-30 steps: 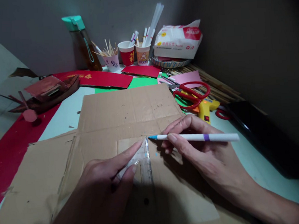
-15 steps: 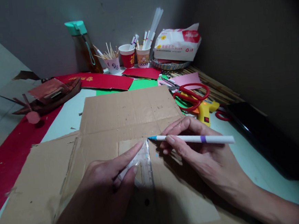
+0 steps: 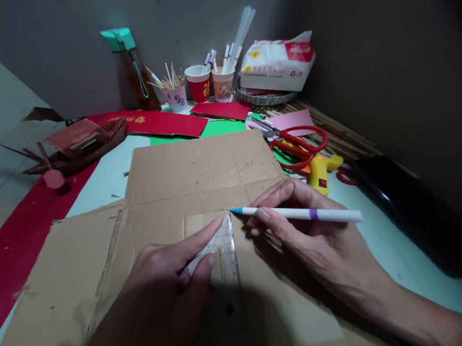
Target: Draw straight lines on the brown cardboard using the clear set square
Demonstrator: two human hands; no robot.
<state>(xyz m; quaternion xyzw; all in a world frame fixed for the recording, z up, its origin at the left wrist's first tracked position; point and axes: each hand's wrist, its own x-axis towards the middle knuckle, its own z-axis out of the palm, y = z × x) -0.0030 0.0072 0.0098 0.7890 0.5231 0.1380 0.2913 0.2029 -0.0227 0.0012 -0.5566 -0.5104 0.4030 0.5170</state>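
Note:
A clear plastic set square (image 3: 228, 258) lies flat on brown cardboard (image 3: 198, 167). My left hand (image 3: 164, 271) is on the set square, the index finger stretched along its slanted side toward the upper corner and the thumb pressing near its cut-out. Pinched in my right hand (image 3: 299, 226) is a white felt-tip pen (image 3: 294, 213) with a purple band and blue tip. That tip meets the upper corner of the set square's straight edge. A small blue dot shows on the cardboard to the right of the edge.
Red-handled scissors (image 3: 304, 146), a yellow glue gun (image 3: 322, 171) and a black phone-like slab (image 3: 401, 207) lie on the right. Behind stand a bottle (image 3: 130, 69), a red paper cup (image 3: 199, 85) and a bagged packet (image 3: 278, 65). A model boat (image 3: 80, 145) sits left.
The view has shifted slightly. Both hands, the set square and the pen keep nearly the same pose, with the pen tip still at the set square's upper corner.

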